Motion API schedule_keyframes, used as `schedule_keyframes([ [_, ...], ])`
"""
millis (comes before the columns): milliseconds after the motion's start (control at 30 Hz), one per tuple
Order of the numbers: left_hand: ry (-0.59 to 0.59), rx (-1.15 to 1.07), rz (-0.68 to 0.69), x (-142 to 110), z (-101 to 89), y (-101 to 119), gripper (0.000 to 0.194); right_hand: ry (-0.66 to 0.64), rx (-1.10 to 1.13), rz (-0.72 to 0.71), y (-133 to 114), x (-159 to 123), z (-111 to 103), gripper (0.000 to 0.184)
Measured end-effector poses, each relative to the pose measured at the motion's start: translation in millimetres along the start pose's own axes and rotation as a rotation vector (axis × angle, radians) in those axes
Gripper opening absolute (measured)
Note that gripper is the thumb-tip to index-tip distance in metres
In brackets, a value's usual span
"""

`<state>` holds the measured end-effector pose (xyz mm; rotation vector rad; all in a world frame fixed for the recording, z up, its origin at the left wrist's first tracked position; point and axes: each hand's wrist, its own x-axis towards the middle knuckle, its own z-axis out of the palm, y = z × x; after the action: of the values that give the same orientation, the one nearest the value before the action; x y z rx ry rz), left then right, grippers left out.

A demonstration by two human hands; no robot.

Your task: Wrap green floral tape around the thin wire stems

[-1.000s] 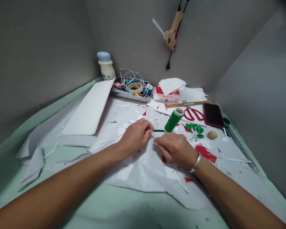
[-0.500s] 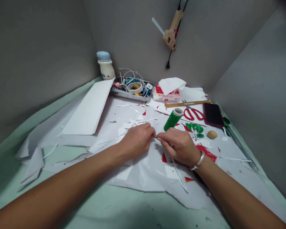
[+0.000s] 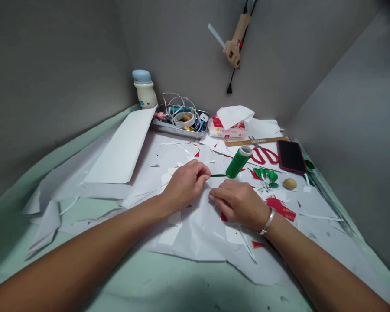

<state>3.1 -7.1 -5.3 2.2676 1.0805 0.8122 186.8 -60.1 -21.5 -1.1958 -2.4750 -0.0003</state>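
Observation:
My left hand is closed around the end of a thin green-wrapped stem. That stem runs right to a spool of green tape, which stands tilted on the paper. My right hand, with a silver bangle on its wrist, rests on the white paper sheet just below the stem. Its fingers are curled together, and nothing shows in them. The left fingers hide the stem's tip.
Red-handled scissors, a phone, green paper leaves and a wooden ruler lie to the right. A metal tray of cables and a tissue pack stand behind. Paper scraps litter the sheet.
My hands have parted after being close together at the stem. The right hand has dropped lower on the paper, and the green spool has shifted slightly right.

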Motion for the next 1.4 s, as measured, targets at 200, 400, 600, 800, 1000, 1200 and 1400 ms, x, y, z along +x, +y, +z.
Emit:
schedule_keyframes([
  [200, -0.192, 0.191, 0.189, -4, 5.3, -3, 0.017, 0.205, 0.094, 0.043, 3, -1, -6, 0.02],
  [400, -0.253, -0.056, 0.169, -2, -0.9, 5, 0.012, 0.289, 0.34, 0.31, 28, 0, 2, 0.019],
  [600, -0.076, -0.226, -0.049, 2, -4.3, 6, 0.012, 0.046, 0.15, 0.126, 13, 0, 5, 0.017],
  [800, -0.09, 0.122, 0.085, -2, 4.3, -5, 0.015, 0.107, -0.037, -0.046, -5, -2, -2, 0.021],
  [1000, -0.292, 0.128, 0.228, -3, 2.7, 0, 0.014, 0.316, 0.26, 0.206, 16, 0, -3, 0.017],
  [1200, -0.195, -0.161, 0.065, 1, -3.9, 5, 0.011, 0.187, 0.329, 0.309, 28, 0, 5, 0.017],
  [1400, 0.005, -0.082, 0.011, 2, -1.4, -1, 0.012, 0.017, 0.054, 0.035, 4, -1, 4, 0.017],
])
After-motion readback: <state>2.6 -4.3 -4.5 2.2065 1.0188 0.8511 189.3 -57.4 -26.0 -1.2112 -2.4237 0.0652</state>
